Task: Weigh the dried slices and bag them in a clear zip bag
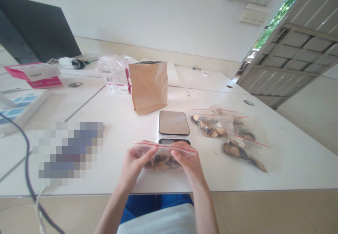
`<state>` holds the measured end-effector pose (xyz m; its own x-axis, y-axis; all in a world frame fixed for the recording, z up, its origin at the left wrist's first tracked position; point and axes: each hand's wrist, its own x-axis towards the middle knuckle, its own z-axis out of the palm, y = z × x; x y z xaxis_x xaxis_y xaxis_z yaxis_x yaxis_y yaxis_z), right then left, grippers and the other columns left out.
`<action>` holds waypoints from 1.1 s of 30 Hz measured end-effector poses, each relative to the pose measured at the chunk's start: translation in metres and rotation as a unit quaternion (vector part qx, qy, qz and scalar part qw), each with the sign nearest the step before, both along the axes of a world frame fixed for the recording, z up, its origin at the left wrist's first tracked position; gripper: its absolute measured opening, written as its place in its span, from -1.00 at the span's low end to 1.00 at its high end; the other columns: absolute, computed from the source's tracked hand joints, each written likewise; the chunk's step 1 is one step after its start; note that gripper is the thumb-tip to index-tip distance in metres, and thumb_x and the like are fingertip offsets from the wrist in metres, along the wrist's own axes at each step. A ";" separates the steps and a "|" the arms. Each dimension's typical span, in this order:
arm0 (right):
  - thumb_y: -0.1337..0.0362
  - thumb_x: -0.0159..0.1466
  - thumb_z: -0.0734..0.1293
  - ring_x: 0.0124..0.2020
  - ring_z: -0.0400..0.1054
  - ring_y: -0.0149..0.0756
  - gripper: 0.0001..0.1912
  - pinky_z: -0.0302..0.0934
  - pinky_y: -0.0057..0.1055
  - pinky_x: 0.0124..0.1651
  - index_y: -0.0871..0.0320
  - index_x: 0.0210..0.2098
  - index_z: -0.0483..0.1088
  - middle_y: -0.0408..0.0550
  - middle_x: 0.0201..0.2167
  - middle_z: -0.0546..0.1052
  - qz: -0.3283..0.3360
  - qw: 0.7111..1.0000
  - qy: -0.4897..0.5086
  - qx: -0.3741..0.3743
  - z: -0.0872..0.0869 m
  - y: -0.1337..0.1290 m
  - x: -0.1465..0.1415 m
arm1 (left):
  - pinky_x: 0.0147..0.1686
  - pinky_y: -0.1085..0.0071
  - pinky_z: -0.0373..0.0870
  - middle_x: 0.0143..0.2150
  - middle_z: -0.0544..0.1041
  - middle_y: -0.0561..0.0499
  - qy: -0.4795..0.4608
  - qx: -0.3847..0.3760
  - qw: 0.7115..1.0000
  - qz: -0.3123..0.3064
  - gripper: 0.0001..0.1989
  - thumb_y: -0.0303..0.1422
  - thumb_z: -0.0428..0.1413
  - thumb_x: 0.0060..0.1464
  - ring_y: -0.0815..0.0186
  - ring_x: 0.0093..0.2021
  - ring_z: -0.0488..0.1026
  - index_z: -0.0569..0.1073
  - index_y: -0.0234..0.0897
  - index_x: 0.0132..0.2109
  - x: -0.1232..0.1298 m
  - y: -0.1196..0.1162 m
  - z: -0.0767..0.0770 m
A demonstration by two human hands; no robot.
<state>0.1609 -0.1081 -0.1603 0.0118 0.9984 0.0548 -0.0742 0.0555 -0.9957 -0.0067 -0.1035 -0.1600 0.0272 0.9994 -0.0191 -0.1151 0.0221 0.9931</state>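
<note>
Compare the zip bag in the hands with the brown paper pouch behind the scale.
The zip bag is clear, showing dark dried pieces; the paper pouch is opaque brown. The zip bag is held up by the left hand and right hand; the pouch stands upright, untouched, on the table.

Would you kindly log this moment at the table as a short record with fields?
left hand: pinches the top edge of the zip bag
right hand: pinches the same edge
zip bag contents: dark dried pieces
scale: behind the hands, platform bare
brown paper pouch: upright behind the scale
filled zip bags: lying right of the scale
table: white
</note>
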 end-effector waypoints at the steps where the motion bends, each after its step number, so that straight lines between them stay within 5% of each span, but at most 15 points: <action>1: 0.11 0.11 0.42 -0.39 0.39 -0.36 -0.79 0.26 -0.47 -0.34 0.12 -0.37 0.52 -0.13 -0.44 0.54 -0.002 1.000 -0.010 0.009 0.000 0.000 -0.001 | -0.30 0.51 0.39 -0.33 0.57 0.01 0.000 -0.001 1.000 0.004 -0.77 -0.18 0.24 -0.05 0.31 -0.31 0.49 0.59 -0.27 -0.38 0.001 0.000 0.000; 12: 0.19 0.15 0.39 -0.37 0.38 -0.35 -0.85 0.26 -0.43 -0.27 0.14 -0.45 0.50 -0.12 -0.47 0.49 -0.082 0.989 -0.072 0.096 -0.004 0.001 -0.007 | -0.33 0.53 0.37 -0.36 0.56 0.01 0.010 0.008 0.999 0.038 -0.77 -0.19 0.24 -0.05 0.34 -0.34 0.47 0.56 -0.28 -0.36 0.004 -0.001 -0.002; 17: 0.17 0.17 0.37 -0.31 0.43 -0.33 -0.84 0.30 -0.44 -0.21 0.14 -0.38 0.49 -0.10 -0.40 0.54 -0.044 0.995 -0.055 0.067 0.002 0.002 -0.007 | -0.34 0.51 0.37 -0.34 0.57 -0.02 0.025 0.009 1.000 -0.011 -0.75 -0.17 0.24 -0.05 0.31 -0.33 0.48 0.57 -0.29 -0.33 0.003 0.001 0.002; 27: 0.16 0.17 0.36 -0.28 0.45 -0.28 -0.81 0.33 -0.40 -0.19 0.14 -0.33 0.51 -0.08 -0.36 0.57 0.029 0.997 -0.046 0.051 0.007 0.001 -0.013 | -0.58 0.54 0.29 -0.42 0.57 -0.05 0.040 -0.011 0.999 0.018 -0.70 -0.14 0.24 -0.08 0.33 -0.46 0.45 0.59 -0.33 -0.36 0.005 0.003 0.008; 33: 0.20 0.18 0.35 -0.33 0.43 -0.27 -0.84 0.32 -0.33 -0.18 0.15 -0.42 0.52 -0.06 -0.43 0.55 -0.048 0.988 -0.079 0.126 0.007 0.005 -0.025 | -0.60 0.54 0.27 -0.49 0.55 0.00 0.044 0.013 0.999 0.020 -0.73 -0.15 0.24 -0.08 0.37 -0.54 0.40 0.59 -0.30 -0.36 0.009 0.003 0.008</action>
